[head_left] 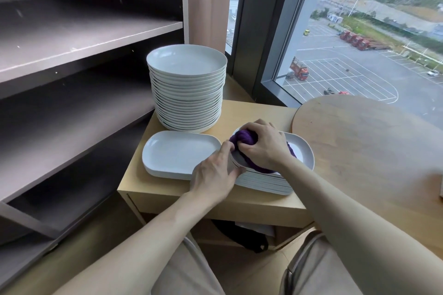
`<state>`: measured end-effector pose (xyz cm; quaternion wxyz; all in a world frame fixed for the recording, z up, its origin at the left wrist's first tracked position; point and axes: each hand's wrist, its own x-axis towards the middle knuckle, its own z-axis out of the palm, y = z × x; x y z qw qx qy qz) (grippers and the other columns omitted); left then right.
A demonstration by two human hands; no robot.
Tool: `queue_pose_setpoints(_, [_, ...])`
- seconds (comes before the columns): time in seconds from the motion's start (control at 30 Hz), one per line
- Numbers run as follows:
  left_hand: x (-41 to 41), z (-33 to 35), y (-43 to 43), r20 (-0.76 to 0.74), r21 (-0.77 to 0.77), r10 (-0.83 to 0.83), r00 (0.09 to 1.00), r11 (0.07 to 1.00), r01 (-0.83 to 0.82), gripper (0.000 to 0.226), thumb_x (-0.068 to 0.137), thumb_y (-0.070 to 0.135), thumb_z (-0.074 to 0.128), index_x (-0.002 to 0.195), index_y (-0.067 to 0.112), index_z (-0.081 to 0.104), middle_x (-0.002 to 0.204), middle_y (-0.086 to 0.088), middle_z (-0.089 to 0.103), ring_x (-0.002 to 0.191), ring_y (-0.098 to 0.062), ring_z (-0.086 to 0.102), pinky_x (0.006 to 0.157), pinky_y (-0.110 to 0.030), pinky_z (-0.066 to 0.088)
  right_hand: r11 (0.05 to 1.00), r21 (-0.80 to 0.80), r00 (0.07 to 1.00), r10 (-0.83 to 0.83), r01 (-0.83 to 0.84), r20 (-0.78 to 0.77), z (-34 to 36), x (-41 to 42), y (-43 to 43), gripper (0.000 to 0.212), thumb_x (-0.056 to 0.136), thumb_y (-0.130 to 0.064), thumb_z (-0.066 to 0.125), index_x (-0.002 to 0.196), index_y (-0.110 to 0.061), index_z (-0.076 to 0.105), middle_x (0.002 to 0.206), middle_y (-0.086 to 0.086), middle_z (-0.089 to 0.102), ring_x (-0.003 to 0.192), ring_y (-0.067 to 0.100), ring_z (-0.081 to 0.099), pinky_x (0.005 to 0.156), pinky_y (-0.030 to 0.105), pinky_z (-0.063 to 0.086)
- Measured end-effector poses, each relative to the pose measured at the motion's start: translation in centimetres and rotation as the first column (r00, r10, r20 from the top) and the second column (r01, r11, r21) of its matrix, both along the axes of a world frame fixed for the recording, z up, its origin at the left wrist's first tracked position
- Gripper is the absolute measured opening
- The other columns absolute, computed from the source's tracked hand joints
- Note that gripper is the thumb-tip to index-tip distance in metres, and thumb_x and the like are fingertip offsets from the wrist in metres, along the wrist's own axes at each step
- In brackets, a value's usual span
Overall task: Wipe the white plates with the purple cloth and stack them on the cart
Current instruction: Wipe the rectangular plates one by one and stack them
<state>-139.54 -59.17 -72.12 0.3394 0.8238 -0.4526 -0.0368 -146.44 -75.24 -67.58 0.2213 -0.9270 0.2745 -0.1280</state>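
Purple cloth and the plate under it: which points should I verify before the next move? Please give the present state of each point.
1. The right hand grips the purple cloth: ok.
2. The cloth lies on the top plate of the right-hand pile: ok.
3. The left hand holds that plate's left edge: ok.
4. The top plate is wiped all over: cannot tell; hands and cloth hide much of it.
5. The left oblong pile has a bare top to receive it: ok.
6. The tall round stack stands apart from both hands: ok.
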Motion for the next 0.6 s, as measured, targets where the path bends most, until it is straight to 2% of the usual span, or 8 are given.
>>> queue_pose_setpoints(0.07, [0.1,-0.1,0.1,0.002,0.012,-0.032,0.999,0.999,0.032,0.042,0.093,0.051,0.063,0.125,0.035,0.04,0.133,0.014,0.06,0.103,-0.027,0.066,0.072,-0.036,0.05,0.999,-0.033,0.999,-0.031,0.031,-0.015,-0.3,0.1,0.1,0.045,0.074,-0.062,0.046,0.11,-0.043,0.065,0.111,-0.013,0.054,0.11,0.018,0.046,0.093,0.045,0.033])
queue_pose_setpoints(0.1, [0.2,-0.2,0.1,-0.001,0.034,-0.043,0.999,0.999,0.043,0.038,0.094,0.05,0.062,0.124,0.036,0.044,0.148,0.017,0.05,0.112,-0.026,0.064,0.077,-0.036,0.051,0.997,-0.056,0.998,-0.052,0.051,-0.031,-0.3,0.1,0.0,0.043,0.077,-0.061,0.047,0.112,-0.043,0.064,0.113,-0.011,0.054,0.112,0.019,0.046,0.094,0.046,0.034])
queue_pose_setpoints(0.13, [0.2,-0.2,0.1,-0.002,0.067,-0.045,0.999,0.997,0.045,0.033,0.095,0.05,0.061,0.121,0.036,0.048,0.158,0.018,0.038,0.118,-0.024,0.063,0.081,-0.036,0.051,0.994,-0.081,0.996,-0.08,0.076,-0.05,-0.3,0.0,-0.1,0.042,0.08,-0.059,0.048,0.115,-0.042,0.063,0.115,-0.009,0.053,0.113,0.02,0.046,0.095,0.048,0.034])
queue_pose_setpoints(0.2, [0.2,-0.2,0.1,0.019,0.137,-0.037,0.999,0.99,0.034,0.028,0.096,0.053,0.059,0.113,0.033,0.051,0.165,0.016,0.024,0.118,-0.024,0.062,0.079,-0.034,0.048,0.981,-0.135,0.986,-0.147,0.135,-0.081,-0.3,-0.3,-0.5,0.038,0.085,-0.057,0.05,0.117,-0.04,0.062,0.118,-0.005,0.053,0.117,0.023,0.045,0.098,0.05,0.035])
queue_pose_setpoints(0.3, [0.2,0.0,-0.1,0.114,0.183,-0.044,0.993,0.983,0.022,0.03,0.098,0.054,0.054,0.11,0.026,0.051,0.168,0.0,0.02,0.117,-0.026,0.06,0.087,-0.04,0.049,0.961,-0.179,0.965,-0.235,0.213,-0.114,-0.3,-1.6,-1.4,0.034,0.087,-0.055,0.052,0.117,-0.04,0.061,0.122,-0.004,0.052,0.12,0.026,0.045,0.101,0.052,0.036])
queue_pose_setpoints(0.4, [0.2,0.5,-0.1,0.145,0.21,-0.067,0.987,0.977,0.035,0.031,0.099,0.052,0.052,0.112,0.024,0.052,0.164,-0.005,0.032,0.121,-0.027,0.055,0.096,-0.043,0.042,0.946,-0.185,0.946,-0.292,0.265,-0.139,-0.1,-3.6,-2.7,0.033,0.087,-0.054,0.054,0.117,-0.04,0.06,0.123,-0.003,0.052,0.122,0.027,0.043,0.102,0.051,0.034])
queue_pose_setpoints(0.53, [0.0,1.4,-0.1,0.224,0.257,-0.081,0.971,0.966,0.021,0.033,0.099,0.055,0.051,0.11,0.024,0.052,0.157,-0.006,0.043,0.116,-0.026,0.06,0.095,-0.041,0.04,0.947,-0.219,0.945,-0.277,0.237,-0.175,0.2,-5.2,-3.3,0.034,0.09,-0.054,0.055,0.121,-0.042,0.059,0.124,-0.003,0.05,0.123,0.025,0.042,0.1,0.049,0.032])
queue_pose_setpoints(0.6, [-0.4,1.8,0.0,0.295,0.268,-0.094,0.951,0.963,0.012,0.032,0.099,0.056,0.051,0.102,0.024,0.05,0.143,-0.006,0.055,0.108,-0.026,0.061,0.09,-0.04,0.039,0.951,-0.226,0.948,-0.257,0.213,-0.188,0.3,-5.6,-3.1,0.034,0.09,-0.054,0.055,0.122,-0.042,0.058,0.124,-0.004,0.049,0.123,0.024,0.041,0.099,0.048,0.031])
